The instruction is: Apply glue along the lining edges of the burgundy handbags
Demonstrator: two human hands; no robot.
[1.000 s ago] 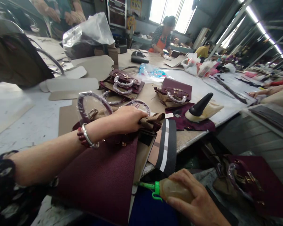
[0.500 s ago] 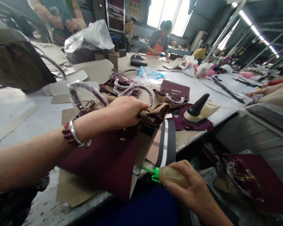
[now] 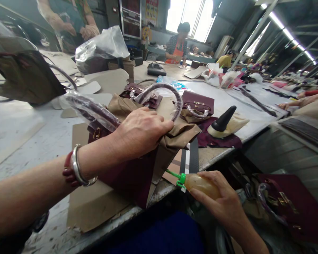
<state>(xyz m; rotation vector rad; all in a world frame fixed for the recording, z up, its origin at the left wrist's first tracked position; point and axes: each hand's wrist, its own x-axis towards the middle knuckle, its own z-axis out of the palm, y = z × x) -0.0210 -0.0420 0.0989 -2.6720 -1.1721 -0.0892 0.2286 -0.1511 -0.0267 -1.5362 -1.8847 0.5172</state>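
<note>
A maroon handbag (image 3: pixel 127 180) leans at the table's near edge, its two handles (image 3: pixel 163 88) wrapped in clear plastic. My left hand (image 3: pixel 145 130) is closed on the bag's upper part, gathering its tan lining (image 3: pixel 178 135). In my right hand (image 3: pixel 217 194) lies a squeeze bottle (image 3: pixel 202 185) of amber liquid with a green nozzle cap. The nozzle tip points at the bag's open side, close to its lower part; whether it touches cannot be seen. My left fingertips are partly hidden by the lining.
Two smaller maroon bags (image 3: pixel 197 104) stand behind. A black cone (image 3: pixel 224 118) rests on a pale block to the right, over maroon cloth. Another maroon bag (image 3: pixel 291 208) lies low at the right. A cardboard sheet (image 3: pixel 95 208) is under the bag. Co-workers (image 3: pixel 177 46) stand across the table.
The bag's lining has been pulled further out and toward the right. My right hand and the bottle have risen slightly and shifted right, the nozzle now higher along the bag's side.
</note>
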